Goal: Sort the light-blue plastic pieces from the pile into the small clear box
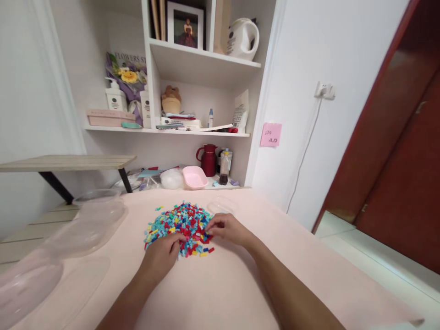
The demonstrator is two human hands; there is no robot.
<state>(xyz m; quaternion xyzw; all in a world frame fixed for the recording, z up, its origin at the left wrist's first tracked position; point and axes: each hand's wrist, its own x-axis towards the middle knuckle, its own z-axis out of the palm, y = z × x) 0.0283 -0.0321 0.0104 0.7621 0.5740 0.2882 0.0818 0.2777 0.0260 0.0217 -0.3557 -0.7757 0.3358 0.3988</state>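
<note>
A heap of small building bricks [178, 221] in turquoise, red, yellow and blue lies on the pink-covered table [213, 293]. My left hand [164, 251] rests at the near left side of the heap, its fingers curled in and the tips touching the bricks. At the right side, my right hand [227, 229] reaches in with thumb and fingers bent together among red and blue bricks. Whatever is between the fingertips of either hand is too small to make out. A few loose bricks [203, 254] are scattered at the near edge of the heap.
Clear plastic containers [89, 224] stand on the left, with a transparent lid [222, 205] behind my right hand. Farther back are a pink basin [195, 178], a red thermos jug [209, 160] and a bottle [224, 168]. A wooden bench [68, 162] borders the left.
</note>
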